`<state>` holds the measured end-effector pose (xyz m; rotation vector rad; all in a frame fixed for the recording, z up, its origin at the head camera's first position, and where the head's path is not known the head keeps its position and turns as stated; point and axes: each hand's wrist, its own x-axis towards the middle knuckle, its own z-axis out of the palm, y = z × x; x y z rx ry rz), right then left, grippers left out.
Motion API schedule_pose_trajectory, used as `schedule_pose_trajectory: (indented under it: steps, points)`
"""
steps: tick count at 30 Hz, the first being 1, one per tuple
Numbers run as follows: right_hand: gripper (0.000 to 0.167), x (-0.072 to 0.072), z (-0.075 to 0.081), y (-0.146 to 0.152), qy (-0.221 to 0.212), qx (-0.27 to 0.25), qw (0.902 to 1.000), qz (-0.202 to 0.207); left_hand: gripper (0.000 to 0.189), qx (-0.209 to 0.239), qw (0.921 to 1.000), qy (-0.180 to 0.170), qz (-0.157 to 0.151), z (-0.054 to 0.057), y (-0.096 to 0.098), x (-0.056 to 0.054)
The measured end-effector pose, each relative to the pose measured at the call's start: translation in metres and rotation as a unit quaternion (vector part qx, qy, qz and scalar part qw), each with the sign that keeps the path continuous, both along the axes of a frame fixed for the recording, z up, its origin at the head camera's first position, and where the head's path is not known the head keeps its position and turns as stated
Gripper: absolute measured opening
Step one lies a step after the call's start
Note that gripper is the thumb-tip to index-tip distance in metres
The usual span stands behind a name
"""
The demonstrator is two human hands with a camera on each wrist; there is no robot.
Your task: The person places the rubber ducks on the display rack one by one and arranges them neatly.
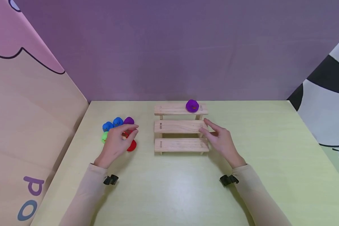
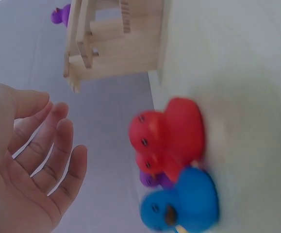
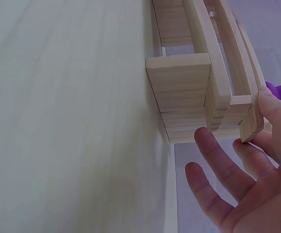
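Note:
My left hand (image 1: 117, 141) hovers over a cluster of small rubber ducks, fingers loosely bent and nothing held. Around it show blue ducks (image 1: 118, 121), a purple duck (image 1: 129, 121), a green duck (image 1: 104, 137) and a red duck (image 1: 131, 146); the hand hides part of the cluster. In the left wrist view, a red duck (image 2: 186, 128) and a blue duck (image 2: 198, 201) are beside the hand. With thumb and forefinger, my right hand (image 1: 221, 142) pinches the right end of the middle board of a three-step wooden shelf (image 1: 180, 126). Another purple duck (image 1: 192, 106) sits on the top step.
Beneath everything is a pale wooden table (image 1: 175, 188). A purple backdrop (image 1: 186, 50) rises behind its far edge, with printed panels at both sides. The shelf stands right of the duck cluster, near the back.

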<state>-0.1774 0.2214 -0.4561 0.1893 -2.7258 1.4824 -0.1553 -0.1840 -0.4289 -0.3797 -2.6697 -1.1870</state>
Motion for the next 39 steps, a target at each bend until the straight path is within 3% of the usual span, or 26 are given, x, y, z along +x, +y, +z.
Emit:
schedule_pose_trajectory:
  steps: [9, 21, 39]
  points:
    - [0.066, -0.001, 0.000, -0.001, -0.009, -0.005, 0.9999, -0.003, 0.028, -0.034, 0.9988, -0.016, 0.032, -0.009, -0.033, 0.010]
    - [0.067, 0.001, 0.001, 0.000, -0.019, -0.010, 0.9998, -0.006, 0.029, -0.053, 0.9962, -0.034, 0.060, -0.025, -0.061, 0.021]
    - [0.066, 0.000, -0.001, 0.000, -0.011, -0.006, 0.9999, -0.007, 0.033, -0.084, 0.9924, -0.088, 0.022, -0.032, -0.075, 0.023]
